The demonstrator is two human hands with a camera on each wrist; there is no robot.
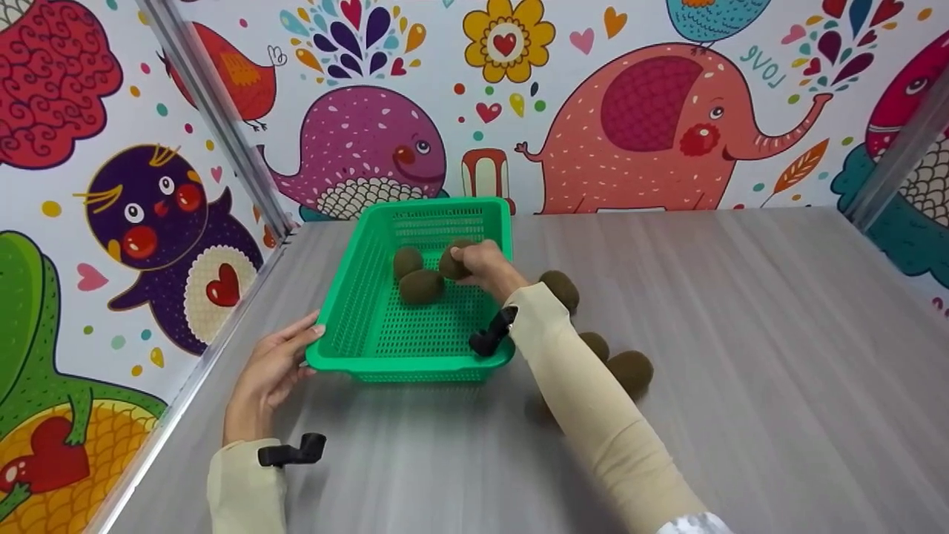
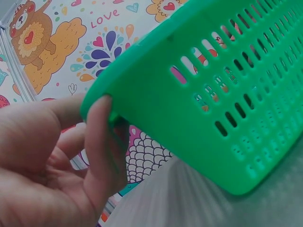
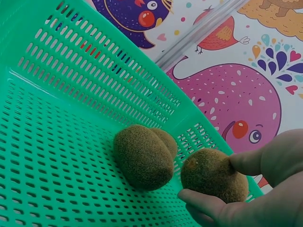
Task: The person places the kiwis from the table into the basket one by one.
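Observation:
A green perforated plastic basket (image 1: 415, 365) stands on the table, with two brown fuzzy kiwis (image 1: 422, 287) lying in it. My left hand (image 1: 270, 363) grips the basket's near left corner; in the left wrist view its thumb and fingers (image 2: 102, 142) pinch the rim. Inside the basket, toward the far right, my right hand (image 1: 489, 268) holds another kiwi (image 3: 213, 175) between thumb and fingers. That kiwi is beside the two others, close over the basket floor. Right of the basket, several more kiwis (image 1: 630, 373) lie on the table, some partly hidden by my right forearm.
The grey wood-grain table (image 1: 756, 356) extends to the right and front. Behind it and on the left stand walls with cartoon animals (image 1: 645, 133), joined by a metal corner post (image 1: 222, 119). Black wrist mounts (image 1: 296, 450) are strapped on both sleeves.

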